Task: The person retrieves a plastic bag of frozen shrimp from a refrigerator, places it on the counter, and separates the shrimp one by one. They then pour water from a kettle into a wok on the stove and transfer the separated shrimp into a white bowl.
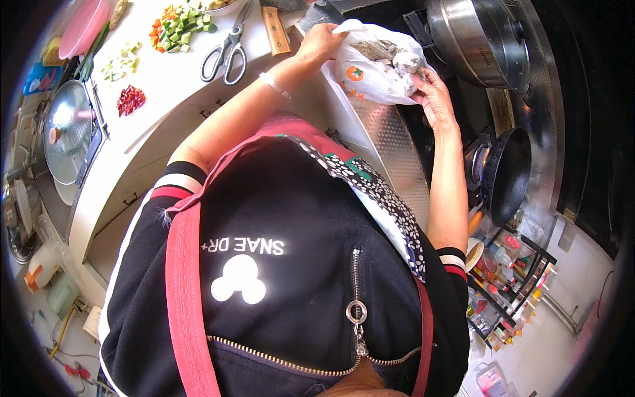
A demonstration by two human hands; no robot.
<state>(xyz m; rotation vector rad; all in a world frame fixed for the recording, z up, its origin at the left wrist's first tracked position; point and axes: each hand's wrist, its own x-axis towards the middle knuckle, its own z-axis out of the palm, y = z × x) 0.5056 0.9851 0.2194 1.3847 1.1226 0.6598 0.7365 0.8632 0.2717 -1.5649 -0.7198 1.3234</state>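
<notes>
My left hand [320, 44] grips the rim of a white plastic bag [354, 57] over the near edge of the stove. Inside the bag lie lumpy pieces of greyish-white food [389, 54], whose kind I cannot tell. At the bag's right side my right hand [432, 92] pinches it near the pale lumps, fingers partly hidden behind the plastic. Scissors [229, 52] with grey and black handles lie on the white counter [163, 89], left of my left hand. Between them a wooden handle [275, 31] reaches past the counter edge.
Diced cucumber [186, 30], diced carrot [156, 37], chopped scallion [121, 62] and cut dried red chilies [131, 100] sit in piles. A large steel pot [478, 44] stands beyond the bag; a black wok [506, 176] rests over a lit burner. A condiment rack [518, 293] stands at right.
</notes>
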